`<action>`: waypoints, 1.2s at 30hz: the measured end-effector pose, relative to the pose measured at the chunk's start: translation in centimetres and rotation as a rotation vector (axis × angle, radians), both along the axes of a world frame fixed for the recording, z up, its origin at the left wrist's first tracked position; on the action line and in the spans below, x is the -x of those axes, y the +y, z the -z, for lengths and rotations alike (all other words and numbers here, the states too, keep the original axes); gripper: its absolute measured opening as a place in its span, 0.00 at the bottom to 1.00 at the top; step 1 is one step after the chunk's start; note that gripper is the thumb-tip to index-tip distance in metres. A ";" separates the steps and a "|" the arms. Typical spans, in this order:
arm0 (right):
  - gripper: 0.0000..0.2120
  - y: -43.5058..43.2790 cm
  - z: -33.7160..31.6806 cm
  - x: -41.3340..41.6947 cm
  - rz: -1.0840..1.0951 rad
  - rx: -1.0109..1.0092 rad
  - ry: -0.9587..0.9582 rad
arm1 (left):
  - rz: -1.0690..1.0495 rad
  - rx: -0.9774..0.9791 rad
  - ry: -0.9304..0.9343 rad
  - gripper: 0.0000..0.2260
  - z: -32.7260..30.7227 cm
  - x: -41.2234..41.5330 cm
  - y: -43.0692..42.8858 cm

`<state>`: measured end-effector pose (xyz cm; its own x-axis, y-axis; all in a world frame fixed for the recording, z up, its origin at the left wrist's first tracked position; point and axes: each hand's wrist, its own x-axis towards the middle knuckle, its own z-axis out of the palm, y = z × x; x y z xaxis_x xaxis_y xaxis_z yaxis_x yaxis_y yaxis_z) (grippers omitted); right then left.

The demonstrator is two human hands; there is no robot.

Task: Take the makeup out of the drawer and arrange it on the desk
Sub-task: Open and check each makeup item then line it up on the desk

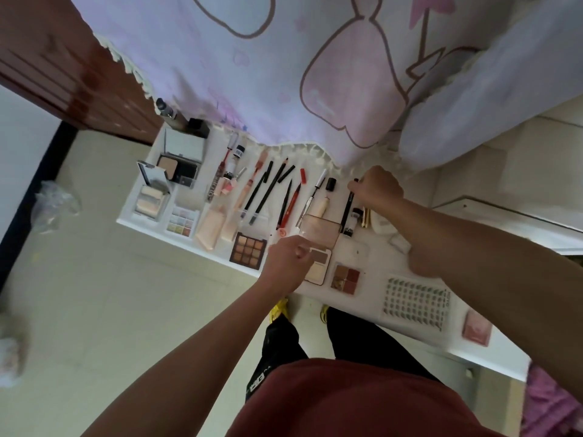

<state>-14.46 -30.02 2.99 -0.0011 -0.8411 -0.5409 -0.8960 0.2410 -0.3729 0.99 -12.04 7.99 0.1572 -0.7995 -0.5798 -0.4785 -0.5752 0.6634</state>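
Makeup lies in rows on the white desk (362, 257). My right hand (377, 187) pinches the top end of a black pencil (348, 205) at the far side, beside a small black-capped bottle (355, 217) and gold tubes (364, 216). My left hand (285, 263) holds a cream and brown contour palette (320, 268) near the front edge, just below a clear pink compact (320, 230). A nine-pan brown palette (247, 250) lies to the left and a four-pan red palette (345, 276) to the right. Several pencils and liners (268, 190) lie side by side further left.
Open powder compacts (176, 167) and a pastel palette (181, 221) fill the desk's left end. A lash tray (415, 302) and a pink box (477, 331) lie at the right. A lilac curtain (252, 74) hangs behind the desk. A plastic bag (52, 203) lies on the floor.
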 end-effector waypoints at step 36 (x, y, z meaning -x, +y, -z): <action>0.14 9.7 -13.8 4.9 0.010 -0.032 -0.717 | 0.281 0.241 0.240 0.15 -8.6 -2.9 -8.5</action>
